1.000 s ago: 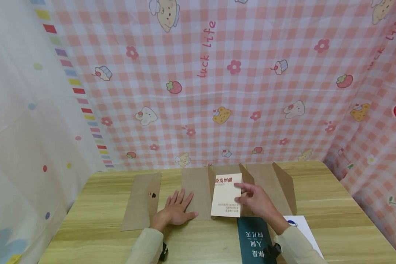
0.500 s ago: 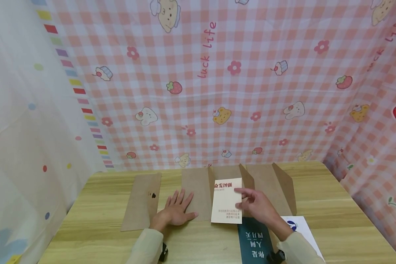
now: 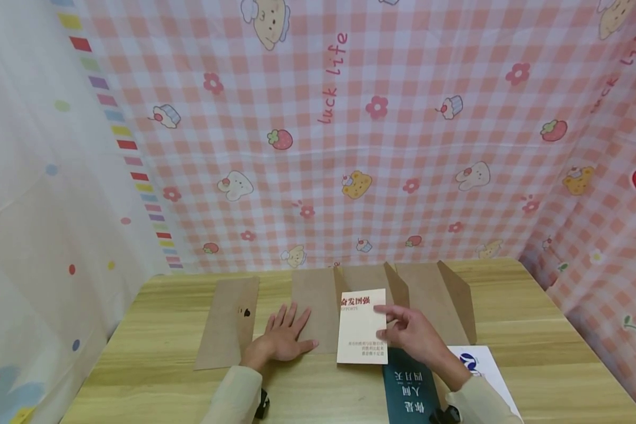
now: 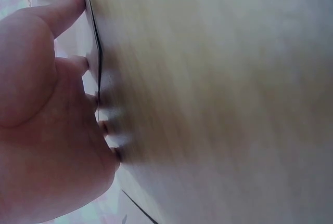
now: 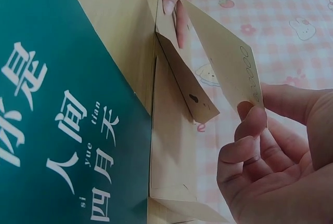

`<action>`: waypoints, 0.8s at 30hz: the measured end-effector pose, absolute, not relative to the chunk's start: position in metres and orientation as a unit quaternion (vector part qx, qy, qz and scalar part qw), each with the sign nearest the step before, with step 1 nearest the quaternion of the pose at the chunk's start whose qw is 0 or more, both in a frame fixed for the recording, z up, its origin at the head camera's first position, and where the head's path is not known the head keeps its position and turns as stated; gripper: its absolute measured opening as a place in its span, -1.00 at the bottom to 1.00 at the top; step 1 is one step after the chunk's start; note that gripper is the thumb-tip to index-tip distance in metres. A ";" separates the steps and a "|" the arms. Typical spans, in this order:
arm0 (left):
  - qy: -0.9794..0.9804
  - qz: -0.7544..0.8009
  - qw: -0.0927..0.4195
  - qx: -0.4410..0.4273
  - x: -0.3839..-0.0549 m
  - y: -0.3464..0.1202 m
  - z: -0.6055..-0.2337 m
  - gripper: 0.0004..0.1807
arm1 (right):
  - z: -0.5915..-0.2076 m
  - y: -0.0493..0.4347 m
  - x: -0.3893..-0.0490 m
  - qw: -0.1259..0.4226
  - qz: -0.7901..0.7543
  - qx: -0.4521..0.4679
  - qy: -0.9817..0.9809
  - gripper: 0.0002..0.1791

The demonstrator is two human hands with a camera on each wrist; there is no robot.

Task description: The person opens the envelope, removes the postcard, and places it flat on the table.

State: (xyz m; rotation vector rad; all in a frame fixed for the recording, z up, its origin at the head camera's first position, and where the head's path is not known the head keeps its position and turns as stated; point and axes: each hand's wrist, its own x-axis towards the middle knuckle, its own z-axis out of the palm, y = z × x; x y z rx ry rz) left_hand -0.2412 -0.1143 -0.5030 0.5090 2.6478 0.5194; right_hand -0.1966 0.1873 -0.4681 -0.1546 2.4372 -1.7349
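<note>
Head view: the right hand pinches the red-lettered cream card just right of the kraft envelope, where the left hand rests spread-fingered; the step appears to be card positioning, and next calls for careful alignment.

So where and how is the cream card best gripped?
The cream card is probably best pinched midway along its right long edge, coming from the right, as the right hand holds it: thin, raised off the table, with that edge facing the hand.
</note>
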 end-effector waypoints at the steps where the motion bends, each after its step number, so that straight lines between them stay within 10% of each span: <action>1: 0.945 0.187 0.197 0.182 -0.240 -0.114 -0.500 -0.13 | -0.469 0.187 -0.196 0.074 -0.577 -0.053 0.812 -0.44; 24: 0.948 0.179 0.196 0.175 -0.235 -0.111 -0.493 -0.28 | -0.471 0.183 -0.190 0.081 -0.569 -0.050 0.817 -0.53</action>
